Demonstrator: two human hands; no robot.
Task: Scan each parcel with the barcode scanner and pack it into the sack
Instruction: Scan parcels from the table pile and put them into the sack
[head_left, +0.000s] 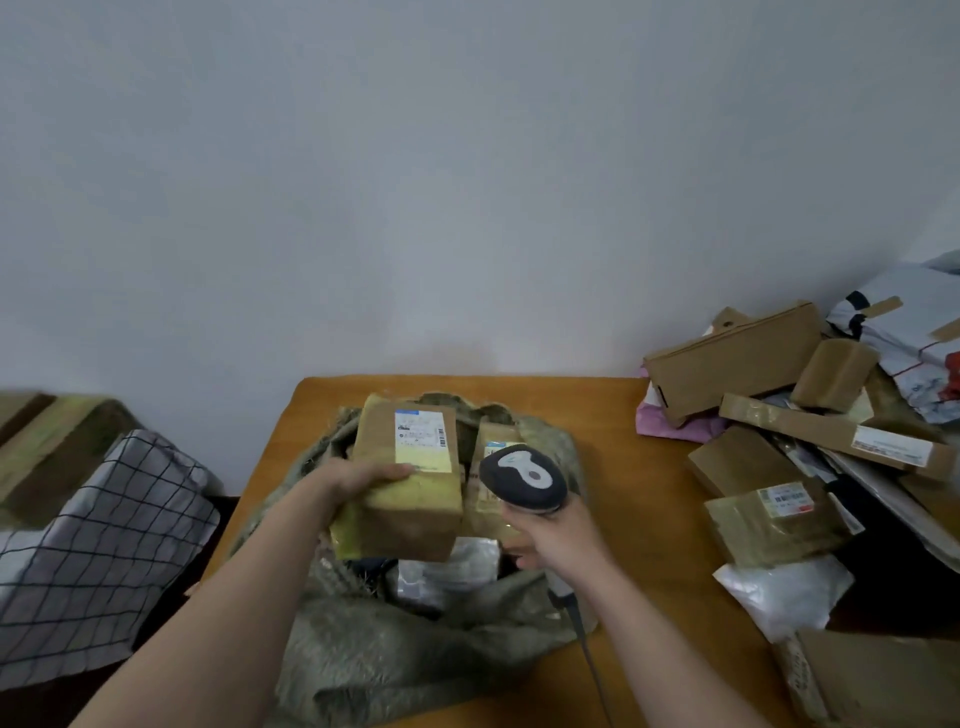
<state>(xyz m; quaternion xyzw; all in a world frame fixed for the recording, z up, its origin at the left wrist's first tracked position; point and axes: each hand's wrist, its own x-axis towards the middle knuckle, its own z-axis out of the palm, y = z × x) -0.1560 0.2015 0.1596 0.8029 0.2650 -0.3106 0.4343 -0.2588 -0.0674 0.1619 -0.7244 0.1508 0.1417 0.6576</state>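
Left hand (363, 480) grips the parcel (415, 512); right hand (556, 535) apparently wraps the scanner (524, 475).

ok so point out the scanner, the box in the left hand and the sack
barcode scanner (519, 480): head view, top of its dark head.
box (410, 517): head view, its taped near face.
sack (395, 660): head view, crumpled fabric on its near side.
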